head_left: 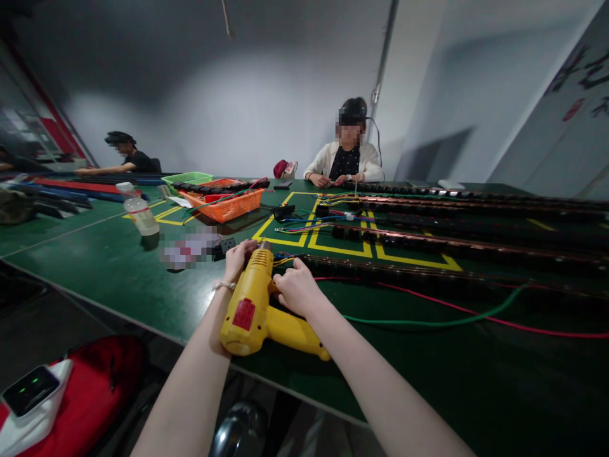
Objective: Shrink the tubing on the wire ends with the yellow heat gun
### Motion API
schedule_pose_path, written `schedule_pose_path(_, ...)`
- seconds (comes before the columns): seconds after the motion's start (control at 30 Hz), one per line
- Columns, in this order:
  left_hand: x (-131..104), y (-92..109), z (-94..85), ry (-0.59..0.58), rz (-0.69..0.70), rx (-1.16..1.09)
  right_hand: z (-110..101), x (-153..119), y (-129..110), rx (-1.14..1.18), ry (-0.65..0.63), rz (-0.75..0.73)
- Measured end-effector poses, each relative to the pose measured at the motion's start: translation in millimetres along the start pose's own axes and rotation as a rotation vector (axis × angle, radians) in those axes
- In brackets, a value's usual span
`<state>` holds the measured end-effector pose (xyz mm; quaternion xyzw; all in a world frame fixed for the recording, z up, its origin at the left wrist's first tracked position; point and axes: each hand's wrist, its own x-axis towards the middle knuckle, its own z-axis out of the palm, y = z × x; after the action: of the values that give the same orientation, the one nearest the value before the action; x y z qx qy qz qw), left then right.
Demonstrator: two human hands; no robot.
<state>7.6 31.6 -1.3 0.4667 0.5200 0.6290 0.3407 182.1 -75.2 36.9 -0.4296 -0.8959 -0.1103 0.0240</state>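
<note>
A yellow heat gun [252, 301] lies on the green table between my forearms, its metal nozzle pointing away from me and its handle toward the right. Just left of the nozzle is my left hand [239, 257], fingers bent and partly covered by the gun; what they hold is hidden. A black connector [224, 248] sits against that hand. My right hand [299, 289] is closed above the gun's handle, beside thin coloured wires [284, 259] at the end of a long dark wrapped bar [361, 270]. Whatever its fingers grip cannot be made out.
An orange basket [233, 208], a green basket [193, 179] and a bottle [141, 212] stand at left. More long bars [404, 241] with wires lie at right, near green [428, 323] and red cables. A co-worker [349, 155] sits opposite. A red seat [104, 368] is lower left.
</note>
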Motion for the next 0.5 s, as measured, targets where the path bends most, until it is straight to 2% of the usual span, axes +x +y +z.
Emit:
schedule_pose_path(0.1, -3.3, 1.4, -1.0, -0.009, -0.048, 0.01, 1.3, -2.6, 1.7, 0.028, -0.002, -0.004)
schedule_pose_path(0.3, -9.9, 2.6, -2.8, -0.035, -0.037, 0.03, 2.3, -12.4, 5.3, 0.031, -0.008, 0.017)
schedule_pose_path(0.5, -4.9, -2.2, -1.5, -0.007, -0.022, 0.01, 3.5, -32.0, 13.0, 0.018, -0.016, 0.033)
